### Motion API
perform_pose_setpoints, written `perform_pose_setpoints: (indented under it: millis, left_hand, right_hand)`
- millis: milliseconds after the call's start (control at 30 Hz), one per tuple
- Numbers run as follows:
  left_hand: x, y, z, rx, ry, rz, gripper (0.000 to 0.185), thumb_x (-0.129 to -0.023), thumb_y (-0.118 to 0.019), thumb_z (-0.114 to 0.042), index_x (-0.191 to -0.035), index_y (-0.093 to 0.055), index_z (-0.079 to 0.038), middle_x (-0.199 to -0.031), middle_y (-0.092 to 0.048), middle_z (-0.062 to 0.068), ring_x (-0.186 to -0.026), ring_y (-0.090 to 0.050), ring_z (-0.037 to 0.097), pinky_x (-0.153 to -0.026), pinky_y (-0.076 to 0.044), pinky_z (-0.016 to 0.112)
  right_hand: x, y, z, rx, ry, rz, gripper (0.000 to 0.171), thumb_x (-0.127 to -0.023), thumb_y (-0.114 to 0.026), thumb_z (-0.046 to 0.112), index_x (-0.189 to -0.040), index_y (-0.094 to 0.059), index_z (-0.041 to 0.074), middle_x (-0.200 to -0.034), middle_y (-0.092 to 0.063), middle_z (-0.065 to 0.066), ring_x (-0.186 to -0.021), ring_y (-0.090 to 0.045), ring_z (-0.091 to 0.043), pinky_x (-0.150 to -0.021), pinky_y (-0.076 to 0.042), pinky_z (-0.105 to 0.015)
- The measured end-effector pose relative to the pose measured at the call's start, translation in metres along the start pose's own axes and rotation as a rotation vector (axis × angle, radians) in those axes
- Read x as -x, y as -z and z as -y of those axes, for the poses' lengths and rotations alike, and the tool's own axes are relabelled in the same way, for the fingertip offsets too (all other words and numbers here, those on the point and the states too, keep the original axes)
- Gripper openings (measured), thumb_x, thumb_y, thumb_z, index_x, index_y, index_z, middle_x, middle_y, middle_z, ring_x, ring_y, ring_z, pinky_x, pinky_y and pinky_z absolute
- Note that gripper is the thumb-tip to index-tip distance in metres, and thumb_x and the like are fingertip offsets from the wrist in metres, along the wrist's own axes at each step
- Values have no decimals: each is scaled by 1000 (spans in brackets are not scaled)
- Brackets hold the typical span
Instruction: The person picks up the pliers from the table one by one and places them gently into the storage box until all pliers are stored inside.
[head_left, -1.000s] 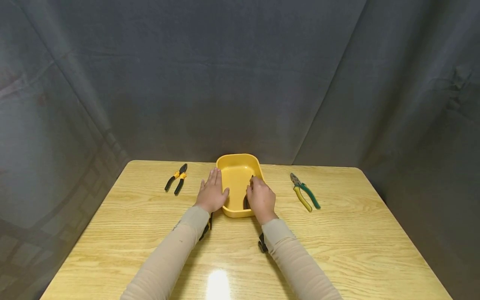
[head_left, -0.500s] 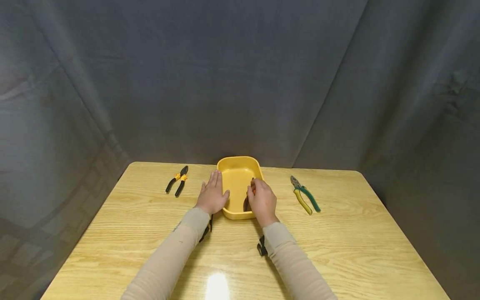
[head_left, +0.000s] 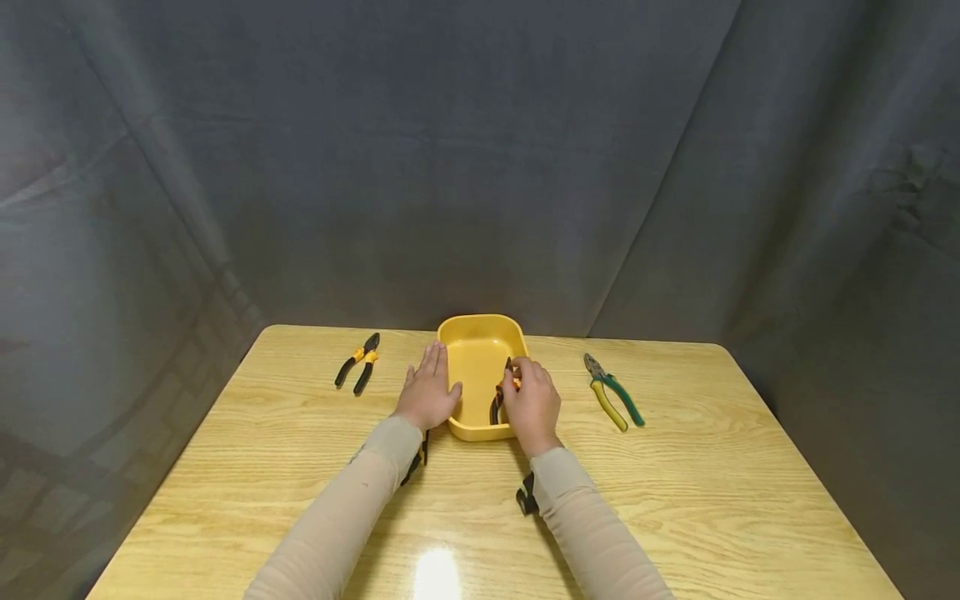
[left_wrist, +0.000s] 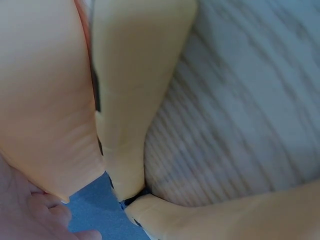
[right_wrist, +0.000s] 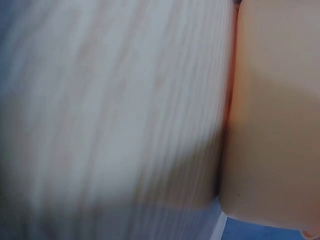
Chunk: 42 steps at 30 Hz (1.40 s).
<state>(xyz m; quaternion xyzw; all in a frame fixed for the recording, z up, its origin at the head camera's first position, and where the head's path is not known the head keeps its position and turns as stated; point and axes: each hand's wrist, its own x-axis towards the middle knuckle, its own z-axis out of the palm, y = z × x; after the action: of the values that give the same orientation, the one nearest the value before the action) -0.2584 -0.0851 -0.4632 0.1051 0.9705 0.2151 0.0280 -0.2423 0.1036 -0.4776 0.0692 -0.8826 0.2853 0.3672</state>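
Three pairs of pliers and one tray are counted on the wooden tabletop (head_left: 675,517). The yellow tray (head_left: 477,358) stands at the middle of the far edge. In it, along its right wall, a pair of pliers with dark and orange handles (head_left: 498,400) is gripped by the right hand (head_left: 534,406), whose fingers are curled over the tool's upper part (only the handles and a bit of orange show past the knuckles). The left hand (head_left: 428,393) is laid flat on the tabletop with fingers straight and together, its thumb side touching the tray's left wall; nothing is held in it.

A second pair, the black-and-orange pliers (head_left: 357,372), lies toward the far left corner, well apart from the left hand. A third pair, the green-and-yellow pliers (head_left: 612,397), lies right of the tray toward the far right corner, near the right hand but not touched.

In the wrist views only skin and blurred wood grain are seen; finger positions cannot be read from them.
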Motion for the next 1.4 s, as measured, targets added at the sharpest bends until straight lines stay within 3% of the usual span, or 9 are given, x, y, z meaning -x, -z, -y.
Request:
perform_pose_setpoints:
  millis: [267, 500, 900, 1400]
  left_hand:
    - [0, -2, 1, -3, -5, 5, 76, -108, -43, -39, -162, -5, -1, -170, -2, 14, -156, -2, 29, -123, -10, 57]
    - [-1, -1, 1, -5, 2, 14, 76, -108, -43, -39, -162, -4, -2, -170, 1, 12, -156, -1, 28, -123, -9, 56]
    - [1, 0, -1, -7, 5, 5, 76, -107, -44, -38, -162, -6, -1, -170, -2, 13, -156, -3, 29, -123, -10, 56]
    - [0, -2, 0, 2, 3, 0, 76, -107, -44, -38, -162, -7, 0, -170, -3, 14, -156, -3, 30, -123, -10, 56]
  right_hand:
    - [0, 2, -2, -57, -32, -2, 18, -90, -74, 6, -106, -69, 0, -92, -68, -13, -87, -63, -32, -78, -50, -48]
    - [-1, 6, -6, -96, -75, 34, 21, -92, -69, 4, -111, -65, -3, -105, -59, -19, -100, -57, -38, -87, -49, -50]
    - [-6, 20, -17, -173, -245, 138, 24, -95, -65, 5, -117, -61, -3, -108, -56, -21, -94, -57, -36, -80, -52, -47]
    - [-14, 35, -27, -83, -345, 198, 24, -98, -62, 12, -119, -64, 0, -107, -59, -19, -94, -59, -35, -74, -52, -49]
